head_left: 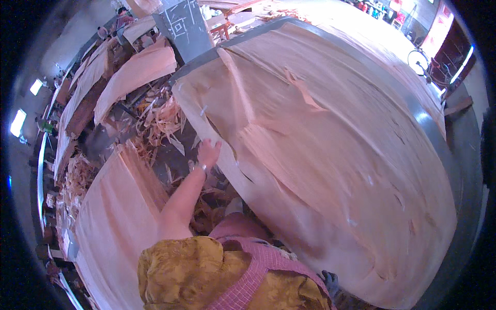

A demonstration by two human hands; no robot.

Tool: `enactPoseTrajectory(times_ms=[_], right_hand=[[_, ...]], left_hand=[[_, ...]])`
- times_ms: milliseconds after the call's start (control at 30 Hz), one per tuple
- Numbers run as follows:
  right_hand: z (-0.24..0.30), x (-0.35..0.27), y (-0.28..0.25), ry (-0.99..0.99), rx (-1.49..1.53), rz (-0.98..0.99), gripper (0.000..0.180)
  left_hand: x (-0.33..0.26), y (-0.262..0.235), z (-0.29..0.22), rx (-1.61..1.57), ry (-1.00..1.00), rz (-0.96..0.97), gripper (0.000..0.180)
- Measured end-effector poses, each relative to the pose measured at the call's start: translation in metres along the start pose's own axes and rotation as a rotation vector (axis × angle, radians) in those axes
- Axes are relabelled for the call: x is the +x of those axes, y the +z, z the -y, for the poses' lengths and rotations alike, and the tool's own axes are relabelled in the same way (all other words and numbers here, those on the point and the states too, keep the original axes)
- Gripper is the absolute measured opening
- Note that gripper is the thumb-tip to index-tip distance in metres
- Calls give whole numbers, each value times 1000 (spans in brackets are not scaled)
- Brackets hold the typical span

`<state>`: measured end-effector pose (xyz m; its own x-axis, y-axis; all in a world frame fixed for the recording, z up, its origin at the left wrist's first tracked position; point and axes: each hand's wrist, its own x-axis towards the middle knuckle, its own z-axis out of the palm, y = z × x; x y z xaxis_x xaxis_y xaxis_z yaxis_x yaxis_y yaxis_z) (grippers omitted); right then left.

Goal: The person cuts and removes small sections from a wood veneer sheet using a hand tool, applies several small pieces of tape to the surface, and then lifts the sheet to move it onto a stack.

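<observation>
A large, thin, pale pinkish wood veneer sheet [330, 170] with wrinkles, a raised fold and several splits covers the broad stack in front of me and to my right. At its left edge is my left hand [209, 153], bare, with a band at the wrist. Its fingers are bent over the sheet's rim and look closed on it; the thumb is hidden. Low in the picture, beside my apron, a small part of my right hand [329, 282] shows in a dark grey glove, close to the sheet's near edge. Its fingers are mostly hidden.
Another veneer stack [119, 199] stands close on my left. Torn veneer scraps [164, 121] litter the gap between. More stacked sheets [137, 72] lie farther left, by a grey pillar [187, 31]. A bicycle [421, 63] stands far right; a person [124, 19] is far back left.
</observation>
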<state>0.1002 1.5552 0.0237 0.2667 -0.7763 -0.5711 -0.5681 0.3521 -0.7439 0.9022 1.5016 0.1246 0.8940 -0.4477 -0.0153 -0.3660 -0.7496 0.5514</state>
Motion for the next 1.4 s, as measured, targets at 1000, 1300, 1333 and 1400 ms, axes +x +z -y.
enactPoseTrajectory(times_ms=[1000,1300,1333,1400], right_hand=[[477,156,258,-354,-747,-107,22],[515,162,274,-405,-704,-62,25],[526,164,276,-441,-688,-73,27],[550,173,278,-495,-670,-66,28]], left_hand=[[607,-85,78,-90,236,656,39],[578,-168,113,105,84,764,29],[577,-168,123,116,44,753,29],[576,-183,167,148,65,696,27]])
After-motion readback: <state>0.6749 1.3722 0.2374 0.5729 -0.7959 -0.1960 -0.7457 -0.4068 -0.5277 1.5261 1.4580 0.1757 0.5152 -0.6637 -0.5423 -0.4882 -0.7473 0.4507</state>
